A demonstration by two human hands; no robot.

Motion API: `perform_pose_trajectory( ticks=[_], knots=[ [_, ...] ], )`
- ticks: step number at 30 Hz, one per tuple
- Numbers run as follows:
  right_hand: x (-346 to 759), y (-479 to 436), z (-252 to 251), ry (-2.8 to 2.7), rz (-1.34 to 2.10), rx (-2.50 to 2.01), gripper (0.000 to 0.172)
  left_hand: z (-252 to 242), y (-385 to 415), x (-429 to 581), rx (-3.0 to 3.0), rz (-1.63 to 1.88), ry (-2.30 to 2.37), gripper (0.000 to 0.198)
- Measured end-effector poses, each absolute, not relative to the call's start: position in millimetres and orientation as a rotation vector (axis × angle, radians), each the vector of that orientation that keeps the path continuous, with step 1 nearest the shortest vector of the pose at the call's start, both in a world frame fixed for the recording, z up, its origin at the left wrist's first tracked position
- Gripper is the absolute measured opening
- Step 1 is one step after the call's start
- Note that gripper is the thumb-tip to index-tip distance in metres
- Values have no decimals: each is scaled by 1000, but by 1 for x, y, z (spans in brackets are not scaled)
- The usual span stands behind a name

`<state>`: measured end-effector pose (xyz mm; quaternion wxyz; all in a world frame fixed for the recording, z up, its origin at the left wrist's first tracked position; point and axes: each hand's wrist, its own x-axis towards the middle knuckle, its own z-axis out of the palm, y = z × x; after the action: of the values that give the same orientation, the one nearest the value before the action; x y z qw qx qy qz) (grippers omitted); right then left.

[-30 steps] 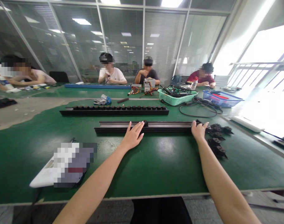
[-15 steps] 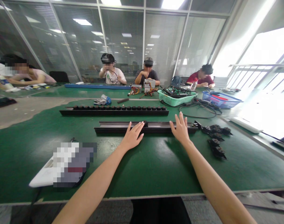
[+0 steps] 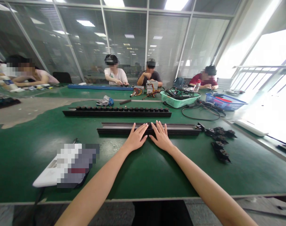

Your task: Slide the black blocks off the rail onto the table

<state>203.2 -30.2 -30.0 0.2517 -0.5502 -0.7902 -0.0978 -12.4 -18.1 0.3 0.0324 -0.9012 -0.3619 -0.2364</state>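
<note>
A long black rail with a silvery channel (image 3: 117, 126) lies crosswise on the green table before me. My left hand (image 3: 135, 138) rests on its middle, fingers stretched over the channel and thumb near the front wall. Close beside it, my right hand (image 3: 161, 137) lies on the rail with fingers spread. Between the fingertips sits a small black part (image 3: 149, 124), mostly covered; whether the fingers press on it I cannot make out. Linked black pieces (image 3: 219, 131) trail from the rail's right end. Farther back lies a second black rail (image 3: 117, 113), topped with a row of dark round pieces.
A green basket (image 3: 180, 102) of cables and a blue basket (image 3: 227, 105) stand at back right. Grey-blue gloves (image 3: 105, 101) lie behind the second rail. At left front is a partly blurred white device (image 3: 47, 174). Several people sit around the table.
My right hand has moved left along the rail and is now beside my left hand. The left hand stays near the rail's middle. The view has shifted slightly.
</note>
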Motion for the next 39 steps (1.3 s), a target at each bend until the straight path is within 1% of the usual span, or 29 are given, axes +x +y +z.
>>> perform_pose_trajectory(
  ticks=[4, 9, 14, 28, 39],
  knots=[
    [202, -31, -22, -2151, -264, -1440, 66, 0, -19, -10, -2784, -719, -1085, 61],
    [201, -31, -14, -2165, -288, -1383, 67, -3, -19, -5, -2784, -688, -1043, 63],
    [200, -32, -14, -2189, -298, -1363, 64, -5, -18, -3, -2747, -668, -1049, 67],
    [200, -33, -16, -2209, -386, -1347, 57, -4, -16, -5, -2653, -721, -1044, 58],
    [199, -33, -16, -2168, -401, -1389, 50, -5, -16, -5, -2629, -726, -1047, 57]
  ],
)
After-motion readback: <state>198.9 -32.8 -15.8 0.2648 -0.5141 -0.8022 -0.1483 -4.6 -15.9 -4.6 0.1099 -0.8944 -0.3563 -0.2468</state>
